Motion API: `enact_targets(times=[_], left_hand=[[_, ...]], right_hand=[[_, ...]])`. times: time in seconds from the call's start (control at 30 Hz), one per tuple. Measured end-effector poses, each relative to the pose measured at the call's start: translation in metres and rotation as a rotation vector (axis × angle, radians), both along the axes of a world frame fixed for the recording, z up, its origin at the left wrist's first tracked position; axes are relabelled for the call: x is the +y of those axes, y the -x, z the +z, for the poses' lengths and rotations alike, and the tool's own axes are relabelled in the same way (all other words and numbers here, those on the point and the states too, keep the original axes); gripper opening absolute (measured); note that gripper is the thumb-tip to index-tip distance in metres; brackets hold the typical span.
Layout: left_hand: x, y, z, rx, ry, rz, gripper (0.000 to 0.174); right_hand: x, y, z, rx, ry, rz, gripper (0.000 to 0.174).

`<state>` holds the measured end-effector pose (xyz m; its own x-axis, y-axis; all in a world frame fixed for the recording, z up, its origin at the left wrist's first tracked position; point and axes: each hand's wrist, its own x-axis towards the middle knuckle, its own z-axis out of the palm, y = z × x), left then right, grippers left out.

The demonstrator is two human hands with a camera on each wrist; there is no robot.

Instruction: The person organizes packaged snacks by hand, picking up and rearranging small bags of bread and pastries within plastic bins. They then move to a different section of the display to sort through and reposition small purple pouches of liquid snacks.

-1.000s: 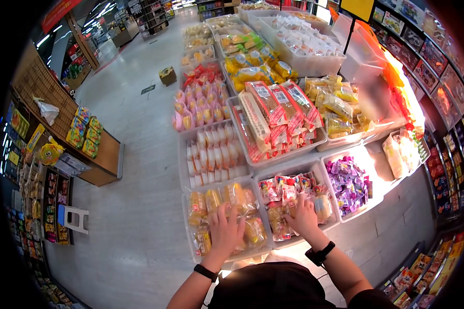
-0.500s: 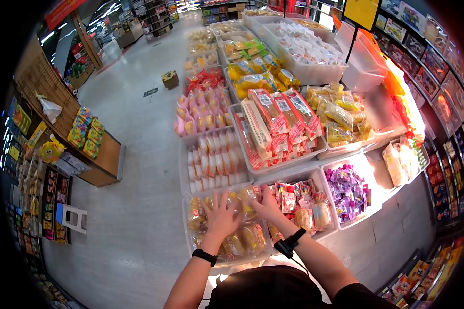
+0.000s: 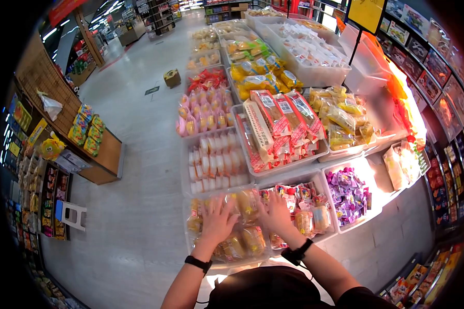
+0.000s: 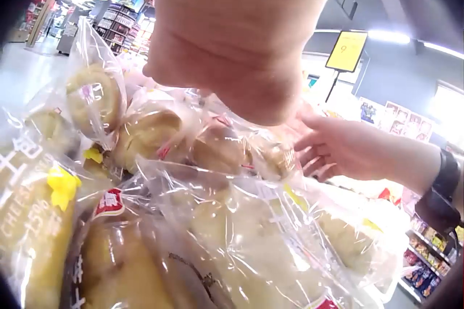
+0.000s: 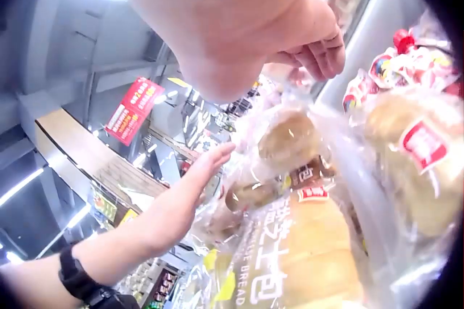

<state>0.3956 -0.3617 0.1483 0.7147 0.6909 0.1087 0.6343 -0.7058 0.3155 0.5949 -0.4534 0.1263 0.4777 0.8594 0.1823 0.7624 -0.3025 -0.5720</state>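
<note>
A: Where is the bread?
B: Bagged bread loaves in the clear plastic bin nearest the torso; one clear wrapper reads "cheese bread" in the right wrist view; loaves lie beneath and around the left hand, and to the left of the right hand.
A: Hands?
B: Left is open, fingers extended and spread over the loaves; contact with the wrappers, cannot tell. Right is open too, fingers loosely bent, nothing seen in its grasp; it hovers by the divide between the bread bin and its right-hand neighbour.
A: That neighbour?
B: Mixed bin; red-and-pink packets at the back, more bagged rolls toward the front right; then purple packets in a bin farther right.
A: Beyond?
B: White-wrapped cakes in rows, just behind the bread bin; red-and-white loaf packs heaped behind the mixed bin; yellow price sign standing at the far right; black wristband on the left wrist, another with a dark device on the right.
</note>
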Motion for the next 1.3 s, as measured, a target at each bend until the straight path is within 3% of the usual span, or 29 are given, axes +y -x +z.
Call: enact_targets(times=[0.03,0.13,0.27,0.3,0.47,0.57,0.63,0.7,0.73,0.83,0.93,1.0,1.07,1.13,1.23,1.3], left_hand=[[0.0,0.007,0.001,-0.024,0.013,-0.007,0.056],[-0.007,0.022,0.013,-0.102,0.021,-0.023,0.056],[-0.019,0.028,0.013,-0.176,0.059,-0.031,0.055],[-0.022,0.028,0.009,-0.214,0.07,-0.01,0.053],[-0.024,0.033,0.012,-0.363,0.129,0.087,0.048],[-0.021,0.042,0.036,-0.153,0.987,0.12,0.045],[-0.034,0.045,0.023,-0.327,1.112,0.027,0.044],[-0.046,0.039,0.009,-0.564,1.229,-0.033,0.047],[-0.049,0.038,0.009,-0.588,1.216,0.028,0.051],[-0.051,0.038,0.008,-0.671,1.234,0.209,0.06],[-0.046,0.056,0.006,-0.791,1.298,0.38,0.063],[-0.048,0.078,0.025,-0.891,1.248,0.439,0.063],[-0.047,0.097,0.032,-0.89,1.194,0.473,0.061],[-0.05,0.119,0.009,-0.821,1.117,0.495,0.06],[-0.059,0.12,-0.01,-0.583,0.938,0.428,0.063],[-0.065,0.106,0.013,-0.406,0.796,0.454,0.061]], right_hand=[[-0.017,-0.008,0.02,0.1,0.061,-0.017,0.064],[-0.06,-0.021,0.003,0.095,0.315,-0.05,0.073],[-0.079,0.007,-0.006,0.212,0.643,0.019,0.1],[-0.081,0.009,-0.02,0.164,0.598,0.011,0.109],[-0.085,-0.019,0.001,0.493,0.471,0.02,0.104],[-0.067,-0.013,0.051,0.602,0.536,0.103,0.097],[-0.056,0.013,0.09,0.613,0.508,0.191,0.088],[-0.043,0.046,0.094,0.409,0.454,0.256,0.085],[-0.041,0.057,0.096,0.307,0.425,0.281,0.084],[-0.043,0.07,0.103,0.338,0.274,0.582,0.078],[-0.052,0.049,0.102,0.415,0.162,0.627,0.069],[-0.062,0.016,0.072,0.199,0.125,0.322,0.063],[-0.082,-0.016,0.027,-0.278,0.117,-0.115,0.063],[-0.099,-0.044,-0.012,-0.183,0.37,-0.347,0.082],[-0.113,-0.057,-0.037,-0.165,0.387,-0.344,0.089],[-0.108,-0.055,-0.037,-0.078,0.452,-0.339,0.088]])
